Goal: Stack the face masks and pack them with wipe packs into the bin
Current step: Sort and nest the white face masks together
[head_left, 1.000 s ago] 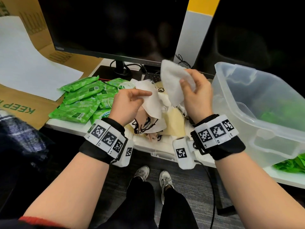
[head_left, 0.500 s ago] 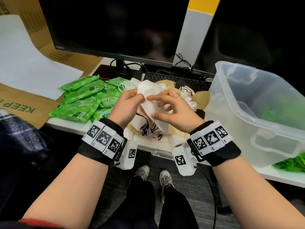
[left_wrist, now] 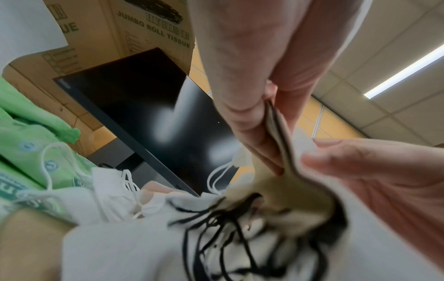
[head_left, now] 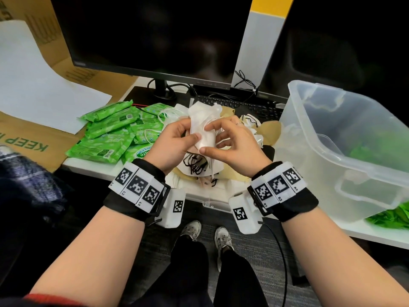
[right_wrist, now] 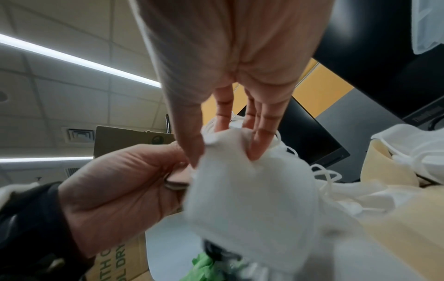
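Both hands hold a small stack of folded face masks [head_left: 204, 131] upright above the desk edge. My left hand [head_left: 177, 141] pinches the stack's left side between thumb and fingers; in the left wrist view the masks [left_wrist: 283, 157] sit in that pinch. My right hand [head_left: 228, 140] grips the right side, its thumb and fingertips [right_wrist: 256, 152] pressing into a white mask [right_wrist: 250, 201]. Loose white and beige masks [head_left: 267, 131] with black and white ear loops lie heaped below. Green wipe packs [head_left: 106, 138] lie to the left. The clear plastic bin [head_left: 345, 185] stands on the right.
Two dark monitors [head_left: 155, 34] and a keyboard [head_left: 239, 105] stand behind the heap. Cardboard [head_left: 33, 147] with a white sheet [head_left: 33, 85] lies at the left. More green packs [head_left: 391, 216] show beside the bin at the right. The desk's front edge [head_left: 93, 167] runs below my wrists.
My right hand brought a white mask down from above onto the ones in my left hand. Both hands now close on the stack together.
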